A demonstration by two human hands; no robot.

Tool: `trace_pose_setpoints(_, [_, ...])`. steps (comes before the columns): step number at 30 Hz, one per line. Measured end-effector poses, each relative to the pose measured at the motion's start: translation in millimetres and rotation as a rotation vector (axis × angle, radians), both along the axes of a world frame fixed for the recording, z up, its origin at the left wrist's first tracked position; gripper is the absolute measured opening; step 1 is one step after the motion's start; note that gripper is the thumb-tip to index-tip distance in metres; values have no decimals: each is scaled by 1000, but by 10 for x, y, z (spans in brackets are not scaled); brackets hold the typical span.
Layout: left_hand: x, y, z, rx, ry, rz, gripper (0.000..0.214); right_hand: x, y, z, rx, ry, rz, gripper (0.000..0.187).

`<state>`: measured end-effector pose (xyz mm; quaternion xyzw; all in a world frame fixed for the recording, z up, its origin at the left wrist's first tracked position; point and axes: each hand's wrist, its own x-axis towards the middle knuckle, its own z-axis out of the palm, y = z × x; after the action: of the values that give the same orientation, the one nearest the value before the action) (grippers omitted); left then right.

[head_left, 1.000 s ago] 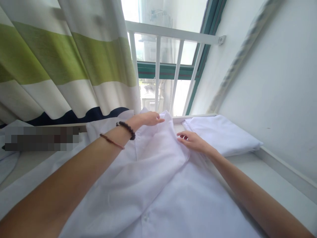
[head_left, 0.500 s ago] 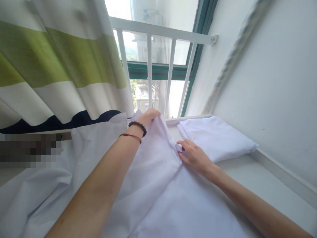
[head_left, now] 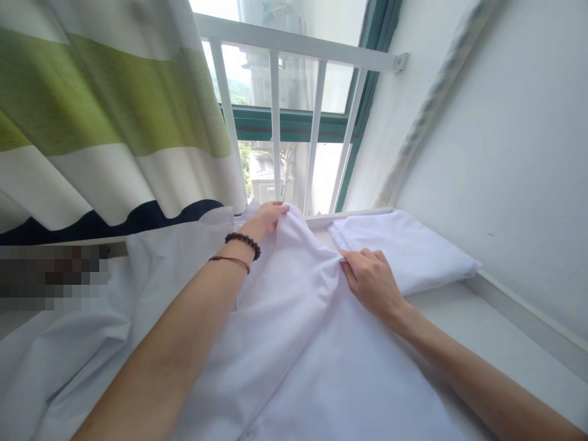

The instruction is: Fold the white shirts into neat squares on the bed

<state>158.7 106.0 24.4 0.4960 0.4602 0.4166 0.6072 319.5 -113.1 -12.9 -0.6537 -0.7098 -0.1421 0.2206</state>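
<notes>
A large white garment (head_left: 294, 318) lies spread out in front of me, with a long overlapping edge running down its middle and loose folds at the left. It looks like a coat, but its full shape is not visible. At its far end my left hand (head_left: 270, 214) pinches the fabric, a dark bead bracelet and a thin cord on the wrist. My right hand (head_left: 371, 275) grips the right edge between thumb and fingers, drawing a small peak in the cloth. Just beyond my right hand rests a folded white cloth (head_left: 408, 251).
White railing bars (head_left: 275, 116) stand at the far end, before a green-framed window (head_left: 294, 119). A striped curtain (head_left: 151, 104) hangs at the left. To the right, a raised pale edge (head_left: 519, 315) borders the white surface (head_left: 463, 318) along the wall. A pixelated patch hides the left side.
My right hand has closed on the garment's edge and shifted slightly right and up, pulling the cloth. My left hand has moved a little left, still holding the far end. The view has shifted slightly.
</notes>
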Motion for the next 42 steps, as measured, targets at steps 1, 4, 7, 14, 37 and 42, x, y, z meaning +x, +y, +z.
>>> trace_pose_setpoints(1, [11, -1, -1, -1, 5, 33, 26, 13, 0, 2, 15, -2, -8, 24])
trace_pose_setpoints(4, [49, 5, -15, 10, 30, 119, 30, 59, -6, -1, -12, 17, 16, 27])
trace_pose_setpoints(7, [103, 28, -33, 29, 70, 173, 31, 103, -23, 3, -74, 47, 75, 28])
trace_pose_setpoints(14, [223, 49, -63, 134, 177, 201, 32, 72, -21, 37, -29, 241, -17, 15])
trace_pose_setpoints(37, [51, -614, -161, 1078, 878, -84, 33, 131, 20, -15, -62, 2, -98, 18])
trace_pose_setpoints(42, [-265, -1209, -298, 1094, 1032, -542, 37, 148, 5, -31, -38, -106, -92, 13])
